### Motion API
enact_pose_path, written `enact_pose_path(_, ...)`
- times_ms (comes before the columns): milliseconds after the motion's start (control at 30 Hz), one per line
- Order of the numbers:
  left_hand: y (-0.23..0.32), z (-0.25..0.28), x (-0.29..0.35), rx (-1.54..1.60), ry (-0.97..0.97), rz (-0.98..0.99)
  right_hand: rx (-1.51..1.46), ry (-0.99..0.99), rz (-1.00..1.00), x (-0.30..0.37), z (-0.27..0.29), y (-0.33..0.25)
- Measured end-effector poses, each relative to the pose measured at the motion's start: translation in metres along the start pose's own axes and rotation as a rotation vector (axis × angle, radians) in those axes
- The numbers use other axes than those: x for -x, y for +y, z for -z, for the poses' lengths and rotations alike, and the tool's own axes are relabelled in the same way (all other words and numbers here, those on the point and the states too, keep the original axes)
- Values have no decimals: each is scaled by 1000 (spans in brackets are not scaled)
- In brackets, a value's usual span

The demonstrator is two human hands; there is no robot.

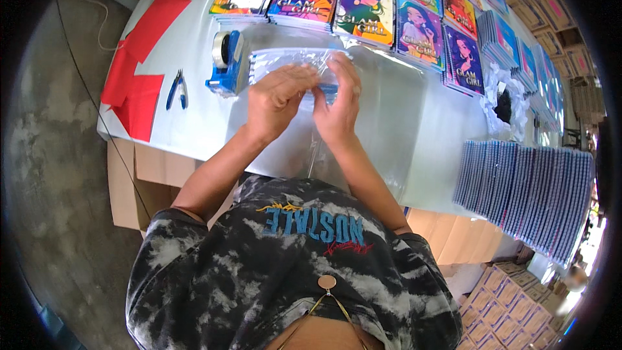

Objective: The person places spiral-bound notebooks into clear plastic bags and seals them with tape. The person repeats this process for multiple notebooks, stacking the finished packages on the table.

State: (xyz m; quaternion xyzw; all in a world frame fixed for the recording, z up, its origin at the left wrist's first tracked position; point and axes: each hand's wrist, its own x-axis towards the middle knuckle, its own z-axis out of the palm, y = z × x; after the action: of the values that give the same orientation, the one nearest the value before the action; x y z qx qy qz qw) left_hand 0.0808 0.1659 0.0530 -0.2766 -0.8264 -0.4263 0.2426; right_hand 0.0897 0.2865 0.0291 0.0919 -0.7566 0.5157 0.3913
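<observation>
In the middle of the table, a spiral-bound notebook pack (pixel 295 55) lies with its white edge and coils toward the far side, under shiny clear plastic wrap (pixel 317 58). My left hand (pixel 278 98) bends its fingers over the near part of the pack, closed on the wrap. Facing it, my right hand (pixel 339 100) has its fingers curled and thumb drawn in, also closed on the wrap. A bit of blue shows between the two hands. The fingers hide much of the pack. Left of it stands a blue tape dispenser (pixel 225 79) with a roll of clear tape.
Pliers (pixel 176 91) with blue handles and red sheets (pixel 139 68) lie at the left. Colourful notebook stacks (pixel 364 13) line the far side. At right are a crumpled plastic bag (pixel 508 91), a long row of stacked notebooks (pixel 518 188) and cardboard boxes (pixel 512 304).
</observation>
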Motion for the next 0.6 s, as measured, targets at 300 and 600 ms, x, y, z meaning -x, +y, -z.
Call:
enact_pose_path(300,-11,25,38,-74,163,-62,152,-150,269,2,7,31)
enact_pose_path(600,-160,96,34,105,-197,1509,148,-120,348,4,2,37)
